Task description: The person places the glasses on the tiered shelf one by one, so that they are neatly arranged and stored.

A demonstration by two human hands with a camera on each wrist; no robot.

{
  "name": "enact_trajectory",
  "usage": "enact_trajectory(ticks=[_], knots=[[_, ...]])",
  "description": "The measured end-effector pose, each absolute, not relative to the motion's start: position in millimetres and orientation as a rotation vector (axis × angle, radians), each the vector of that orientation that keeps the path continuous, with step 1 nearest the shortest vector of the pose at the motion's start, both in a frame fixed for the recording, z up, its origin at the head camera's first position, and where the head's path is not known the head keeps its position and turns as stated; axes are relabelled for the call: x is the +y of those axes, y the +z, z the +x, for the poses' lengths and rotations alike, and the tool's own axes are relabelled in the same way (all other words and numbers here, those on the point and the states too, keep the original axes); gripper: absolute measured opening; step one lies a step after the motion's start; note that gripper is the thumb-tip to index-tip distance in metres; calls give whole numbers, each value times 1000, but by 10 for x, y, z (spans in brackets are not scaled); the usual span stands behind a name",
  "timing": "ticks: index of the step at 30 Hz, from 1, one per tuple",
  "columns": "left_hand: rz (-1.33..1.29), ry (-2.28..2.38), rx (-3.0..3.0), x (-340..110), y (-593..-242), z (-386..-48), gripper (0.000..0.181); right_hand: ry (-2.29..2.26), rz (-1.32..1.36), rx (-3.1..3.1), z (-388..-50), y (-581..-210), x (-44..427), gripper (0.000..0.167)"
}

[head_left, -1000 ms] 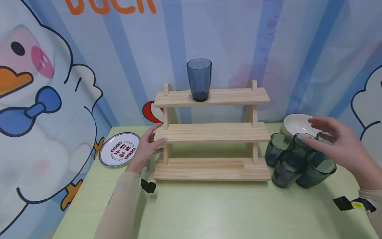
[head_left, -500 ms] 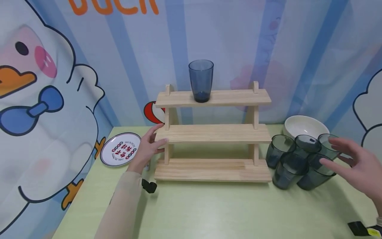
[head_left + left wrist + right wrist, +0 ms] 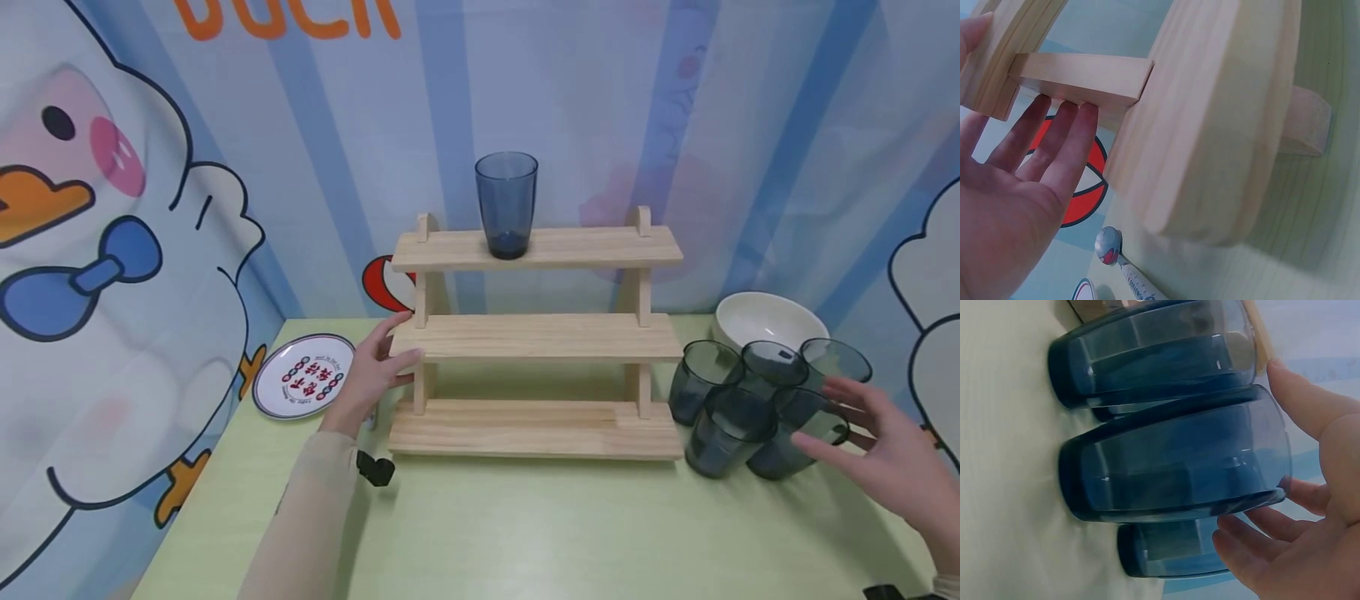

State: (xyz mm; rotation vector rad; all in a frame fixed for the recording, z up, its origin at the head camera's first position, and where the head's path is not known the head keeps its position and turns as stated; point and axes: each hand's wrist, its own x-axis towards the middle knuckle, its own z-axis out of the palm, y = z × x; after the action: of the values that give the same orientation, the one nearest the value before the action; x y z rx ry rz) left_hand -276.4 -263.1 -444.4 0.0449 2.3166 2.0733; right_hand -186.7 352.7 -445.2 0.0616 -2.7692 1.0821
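A three-tier wooden display rack [image 3: 536,336] stands mid-table, with one blue-grey glass tumbler [image 3: 507,204] upright on its top tier. My left hand [image 3: 372,367] holds the left end of the middle tier. In the left wrist view its fingertips [image 3: 1088,112] press the rack's side upright, with the thumb on the board. To the right of the rack is a cluster of several tumblers [image 3: 729,433]. My right hand [image 3: 885,454] is spread around the rim of the front-right tumbler [image 3: 1179,465]. One finger appears at the rim, while the thumb [image 3: 1300,397] seems apart from the glass.
Behind the tumblers sits a white bowl [image 3: 768,321]. An oval plate with red lettering [image 3: 303,377] lies left of the rack. A spoon [image 3: 1110,244] lies by the rack's left end. A printed duck curtain [image 3: 337,150] hangs along the table's back edge.
My right hand has moved from above the tumblers, out to the right, then in to the front-right one. The left hand stays on the rack. The view shifted slightly.
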Motion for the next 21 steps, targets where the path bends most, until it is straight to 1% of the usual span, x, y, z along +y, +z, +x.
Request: enact_trajectory(ticks=[4,7,21], knots=[[43,2080,2310,-2629,-4454,-2772,66,1082,25,-2818,-1873,-4496,3511,102],[44,2083,2309,-2630,-4460,-2772,66,1101,17,-2819,-1879,-4546,3494,102],[27,2063,2332,-2620,-4446,-2772,66,1237,13,-2649,-1901,-4779,3504,88]])
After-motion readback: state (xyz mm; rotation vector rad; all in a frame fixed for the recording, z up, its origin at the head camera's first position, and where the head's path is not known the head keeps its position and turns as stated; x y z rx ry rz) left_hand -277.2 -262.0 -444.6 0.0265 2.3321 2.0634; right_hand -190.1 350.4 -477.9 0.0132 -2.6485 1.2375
